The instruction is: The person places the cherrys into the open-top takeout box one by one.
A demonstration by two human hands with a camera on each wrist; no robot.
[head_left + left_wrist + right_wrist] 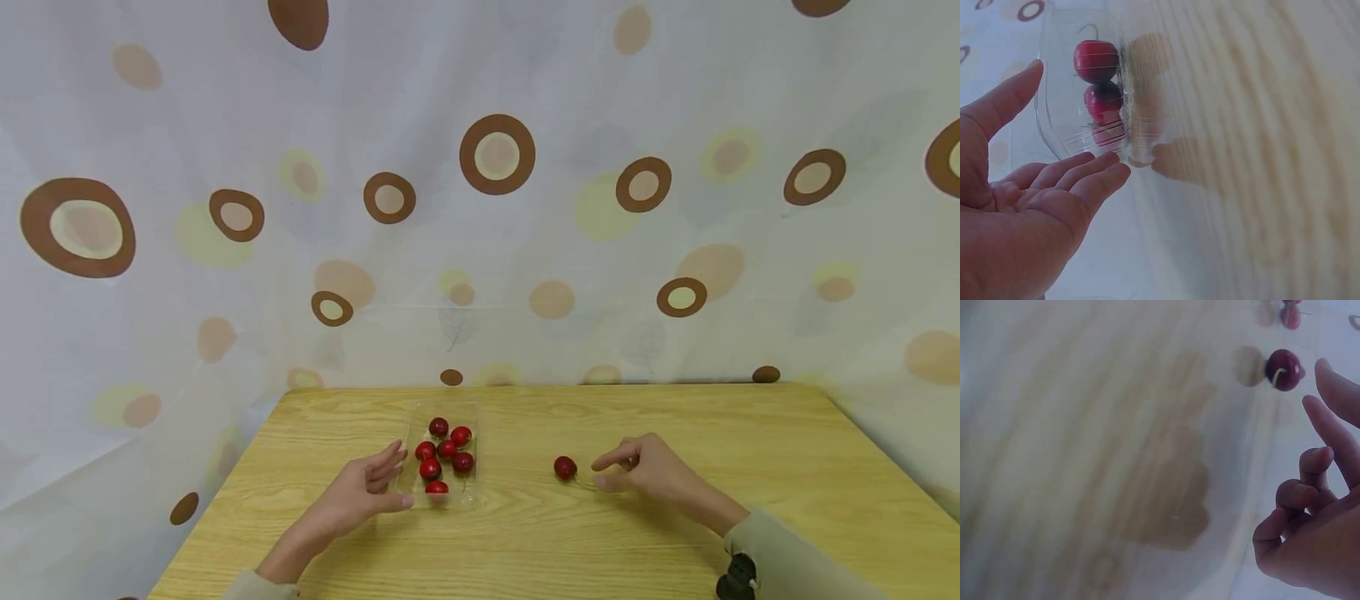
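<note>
A clear plastic box (469,500) with several red cherries (430,469) in it stands left of the middle of the table. My left hand (356,497) is at the box's left side, fingers nearly straight and thumb spread at the near corner. In the left wrist view the fingertips lie by the wall of the box (1050,119); whether they touch it I cannot tell. One dark red cherry (565,467) lies alone on the wood, its stem towards my right hand (651,472). Thumb and forefinger stand apart there, short of the cherry (1284,370), the other fingers curled.
The light wooden table (525,550) runs back to a patterned curtain (555,242), which also hangs along both sides. A dark device (737,577) sits on the right sleeve (787,554).
</note>
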